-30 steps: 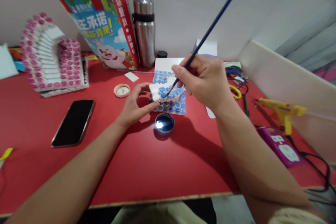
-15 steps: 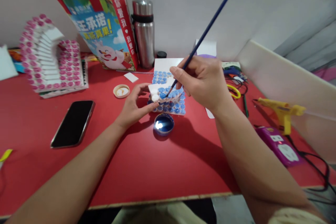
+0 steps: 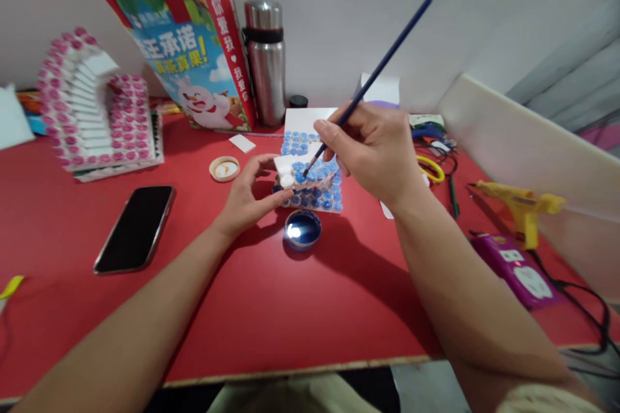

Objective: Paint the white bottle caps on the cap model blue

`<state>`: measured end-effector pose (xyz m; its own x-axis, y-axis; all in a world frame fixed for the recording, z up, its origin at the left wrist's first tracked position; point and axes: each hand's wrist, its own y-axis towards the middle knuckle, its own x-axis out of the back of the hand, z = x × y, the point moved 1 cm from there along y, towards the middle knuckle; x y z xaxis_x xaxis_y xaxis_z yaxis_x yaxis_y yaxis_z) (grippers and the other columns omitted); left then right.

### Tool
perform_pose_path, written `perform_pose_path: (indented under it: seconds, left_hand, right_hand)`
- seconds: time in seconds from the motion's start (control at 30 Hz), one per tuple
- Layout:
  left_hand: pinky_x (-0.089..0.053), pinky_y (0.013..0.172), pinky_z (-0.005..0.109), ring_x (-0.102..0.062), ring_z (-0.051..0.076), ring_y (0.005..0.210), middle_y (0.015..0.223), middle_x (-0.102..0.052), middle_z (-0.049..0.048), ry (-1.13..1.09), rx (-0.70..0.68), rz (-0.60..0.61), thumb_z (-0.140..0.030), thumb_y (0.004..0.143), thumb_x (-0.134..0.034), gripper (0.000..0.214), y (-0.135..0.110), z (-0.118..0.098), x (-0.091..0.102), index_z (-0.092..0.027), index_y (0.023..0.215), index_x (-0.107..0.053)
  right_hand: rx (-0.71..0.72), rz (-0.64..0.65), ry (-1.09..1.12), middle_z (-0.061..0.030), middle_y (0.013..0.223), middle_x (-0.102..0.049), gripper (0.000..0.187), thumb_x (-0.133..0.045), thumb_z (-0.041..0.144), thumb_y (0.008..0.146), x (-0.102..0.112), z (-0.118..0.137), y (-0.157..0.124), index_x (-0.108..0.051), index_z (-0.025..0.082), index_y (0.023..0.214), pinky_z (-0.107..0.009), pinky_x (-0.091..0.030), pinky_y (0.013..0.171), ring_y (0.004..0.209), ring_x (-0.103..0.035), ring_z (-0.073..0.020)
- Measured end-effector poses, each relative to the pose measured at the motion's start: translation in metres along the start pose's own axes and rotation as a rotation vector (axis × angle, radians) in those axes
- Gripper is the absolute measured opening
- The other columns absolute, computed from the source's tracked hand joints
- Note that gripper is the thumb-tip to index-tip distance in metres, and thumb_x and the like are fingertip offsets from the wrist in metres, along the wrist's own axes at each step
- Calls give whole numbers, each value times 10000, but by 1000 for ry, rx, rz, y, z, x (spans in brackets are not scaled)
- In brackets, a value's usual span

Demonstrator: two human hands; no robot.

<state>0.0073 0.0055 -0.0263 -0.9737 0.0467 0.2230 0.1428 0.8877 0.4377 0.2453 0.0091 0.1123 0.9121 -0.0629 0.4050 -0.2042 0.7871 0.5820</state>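
My right hand point(image 3: 375, 151) pinches a long dark blue paintbrush point(image 3: 387, 58), its tip resting on the top of a small white stepped model point(image 3: 312, 184) covered in blue-painted round caps. My left hand point(image 3: 247, 197) curls around the left side of that model, thumb and fingers pressed against it. One cap at the model's left end is still white. A small round dish of blue paint point(image 3: 303, 230) sits on the red table point(image 3: 271, 297) just in front of the model.
A black phone point(image 3: 135, 227) lies to the left. A pink-capped stepped model point(image 3: 94, 106), a printed red bag point(image 3: 186, 39) and a steel flask point(image 3: 265, 61) stand at the back. A tan lid point(image 3: 225, 168) lies near the model. A yellow glue gun point(image 3: 520, 206), purple case point(image 3: 516, 268) and cables lie right.
The paintbrush handle has swung slightly and its tip has shifted a little over the blue caps. My left hand has stayed on the model.
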Motion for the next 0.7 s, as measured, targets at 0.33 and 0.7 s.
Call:
perform_pose_path:
  seconds: [0.33, 0.7]
  left_hand:
    - [-584, 1170, 541, -738, 326, 1270, 1407, -784, 122, 4, 0, -9, -612, 880, -994, 713, 1, 0, 0, -265, 1430, -702]
    - [-587, 1181, 546, -748, 326, 1278, 1429, -788, 122, 26, -26, 0, -575, 892, -989, 690, 1, -2, 0, -262, 1436, -703]
  right_hand:
    - [25, 15, 39, 8, 704, -687, 406, -825, 549, 1095, -5, 0, -3, -681, 260, 849, -303, -506, 587, 657, -632, -161]
    - [21, 37, 33, 10, 696, -681, 469, -827, 627, 1080, -5, 3, -4, -690, 253, 833, -315, -502, 582, 646, -591, -153]
